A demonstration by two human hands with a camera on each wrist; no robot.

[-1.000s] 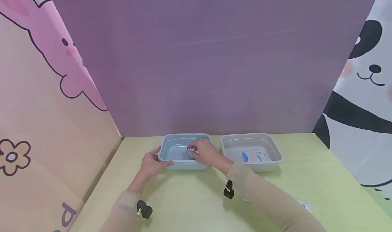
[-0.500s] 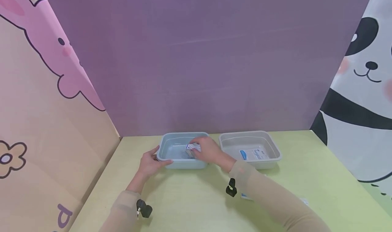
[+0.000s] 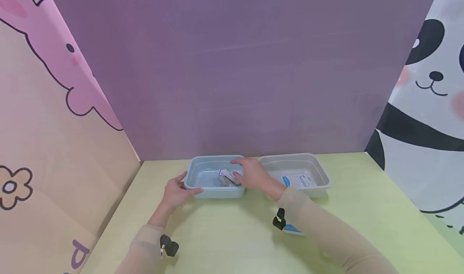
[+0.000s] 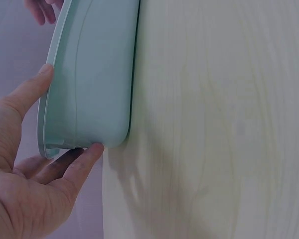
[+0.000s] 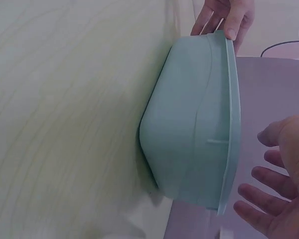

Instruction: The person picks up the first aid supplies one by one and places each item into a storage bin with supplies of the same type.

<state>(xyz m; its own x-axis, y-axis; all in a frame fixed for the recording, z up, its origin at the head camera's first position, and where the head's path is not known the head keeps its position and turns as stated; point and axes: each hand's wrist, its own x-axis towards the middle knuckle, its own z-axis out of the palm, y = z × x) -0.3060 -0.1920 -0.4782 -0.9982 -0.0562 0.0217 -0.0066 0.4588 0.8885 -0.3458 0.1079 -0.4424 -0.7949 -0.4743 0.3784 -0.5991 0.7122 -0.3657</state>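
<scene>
My left hand (image 3: pixel 175 194) holds the near left corner of a light blue plastic bin (image 3: pixel 217 193). In the left wrist view, the thumb of that hand (image 4: pixel 25 196) presses the rim while the fingers lie against the end wall. Small white and blue flat packets (image 3: pixel 229 177) lie tilted together inside the bin, toward its right side. Over the bin's right edge hovers my right hand (image 3: pixel 253 174), thumb and fingers spread around the packets' upper right. The right wrist view shows this hand (image 5: pixel 295 209) with nothing between its parted fingers.
A light grey bin (image 3: pixel 319 192) stands just right of the blue one, with a white and blue packet printed "Surgical" (image 3: pixel 300 181) inside. Another packet (image 3: pixel 294 229) lies on the table (image 3: pixel 224 242), partly under my right forearm. A purple panel (image 3: pixel 232 85) rises behind.
My right hand has let go of the packets, its fingers spreading and shifting slightly right. The packets stay in the blue bin. My left hand keeps its hold on the corner.
</scene>
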